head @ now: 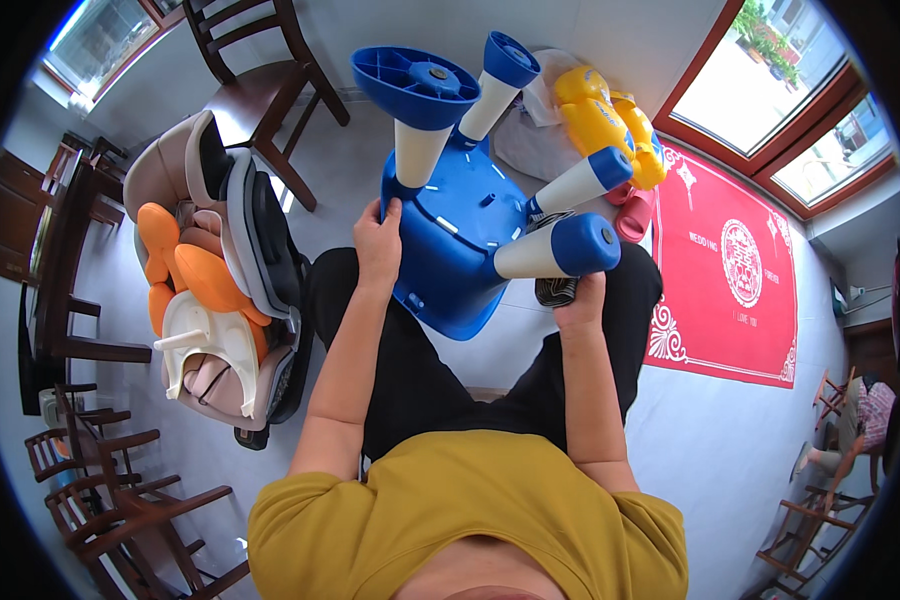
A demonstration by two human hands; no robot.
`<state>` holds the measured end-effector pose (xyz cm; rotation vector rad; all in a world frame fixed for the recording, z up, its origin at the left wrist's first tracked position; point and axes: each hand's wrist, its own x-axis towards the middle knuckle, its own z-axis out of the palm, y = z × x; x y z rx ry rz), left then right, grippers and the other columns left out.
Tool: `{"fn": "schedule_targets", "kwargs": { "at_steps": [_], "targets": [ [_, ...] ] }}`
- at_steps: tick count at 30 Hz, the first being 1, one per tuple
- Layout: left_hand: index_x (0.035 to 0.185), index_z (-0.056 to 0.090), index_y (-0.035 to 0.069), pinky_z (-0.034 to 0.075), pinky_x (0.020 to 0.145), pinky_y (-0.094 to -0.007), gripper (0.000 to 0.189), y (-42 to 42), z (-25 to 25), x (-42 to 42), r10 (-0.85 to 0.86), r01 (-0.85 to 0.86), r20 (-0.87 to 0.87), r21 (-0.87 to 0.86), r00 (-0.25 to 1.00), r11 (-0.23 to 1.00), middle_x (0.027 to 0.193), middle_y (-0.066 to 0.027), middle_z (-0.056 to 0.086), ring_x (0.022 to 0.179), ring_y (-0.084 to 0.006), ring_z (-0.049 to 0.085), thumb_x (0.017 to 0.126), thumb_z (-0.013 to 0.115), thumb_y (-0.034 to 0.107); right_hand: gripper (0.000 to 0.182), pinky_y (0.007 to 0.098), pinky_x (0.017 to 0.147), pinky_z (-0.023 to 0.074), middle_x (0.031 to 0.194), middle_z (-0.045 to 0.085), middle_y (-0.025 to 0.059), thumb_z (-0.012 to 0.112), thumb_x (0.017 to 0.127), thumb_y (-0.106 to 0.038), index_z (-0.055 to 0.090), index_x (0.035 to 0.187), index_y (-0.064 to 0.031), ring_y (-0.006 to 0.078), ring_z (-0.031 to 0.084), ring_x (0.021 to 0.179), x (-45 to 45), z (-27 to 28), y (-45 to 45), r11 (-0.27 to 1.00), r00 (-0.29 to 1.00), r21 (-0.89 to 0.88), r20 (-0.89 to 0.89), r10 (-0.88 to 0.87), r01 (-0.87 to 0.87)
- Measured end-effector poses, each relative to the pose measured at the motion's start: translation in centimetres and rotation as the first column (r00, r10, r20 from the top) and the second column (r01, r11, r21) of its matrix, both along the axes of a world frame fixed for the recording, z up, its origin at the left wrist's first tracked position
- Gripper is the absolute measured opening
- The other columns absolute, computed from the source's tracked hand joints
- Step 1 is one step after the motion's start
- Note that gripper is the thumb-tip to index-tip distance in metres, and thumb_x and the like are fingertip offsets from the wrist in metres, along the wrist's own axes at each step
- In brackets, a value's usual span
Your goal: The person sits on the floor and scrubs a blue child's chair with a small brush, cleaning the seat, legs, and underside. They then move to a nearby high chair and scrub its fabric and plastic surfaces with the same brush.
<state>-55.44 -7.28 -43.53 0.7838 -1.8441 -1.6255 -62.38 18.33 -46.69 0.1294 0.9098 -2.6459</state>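
An upturned blue plastic seat (450, 247) with several white-and-blue legs lies between my knees, its underside up. My left hand (379, 244) grips the seat's left edge beside the large flared foot of one leg (422, 146). Beneath the near right leg (532, 253), my right hand (581, 300) holds a dark striped cloth (555, 291). Part of that cloth also shows between the two right legs, and the rest is hidden behind the near one.
A child car seat (270, 240) with orange cushions (206, 277) and a white tray (210, 330) stands at left, near a wooden chair (259, 90). A red mat (720, 285), yellow inflatables (600, 120) and pink slippers (634, 216) lie right. A seated person (844, 427) is far right.
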Motion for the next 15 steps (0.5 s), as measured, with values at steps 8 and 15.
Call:
{"fn": "schedule_targets", "kwargs": {
  "at_steps": [8,15],
  "targets": [
    [0.119,0.053,-0.007,0.042,0.092,-0.0312,0.045,2.4,1.2,2.8,0.086,-0.079,-0.077,0.095,0.993,0.992,0.106,-0.0153,0.062,0.098,-0.0225,0.058,0.093,0.054,0.031,0.029,0.0352,0.083,0.0523,0.102,0.065,0.0093,0.056,0.087,-0.024,0.058,0.109,-0.0061,0.0227,0.065,0.091,1.6,2.7,0.1,0.998,0.995,-0.063,-0.098,-0.028,0.022],
    [0.124,0.047,-0.007,0.041,0.097,-0.0377,0.049,1.7,1.8,5.1,0.11,-0.109,-0.009,0.059,0.994,0.992,0.113,-0.019,0.059,0.104,-0.0279,0.057,0.095,0.05,0.032,0.031,0.0353,0.084,0.0515,0.104,0.064,0.0111,0.048,0.092,-0.025,0.055,0.112,-0.0026,0.0237,0.064,0.092,2.1,4.0,-0.9,0.995,0.998,-0.084,-0.037,0.059,-0.062]
  ]
}}
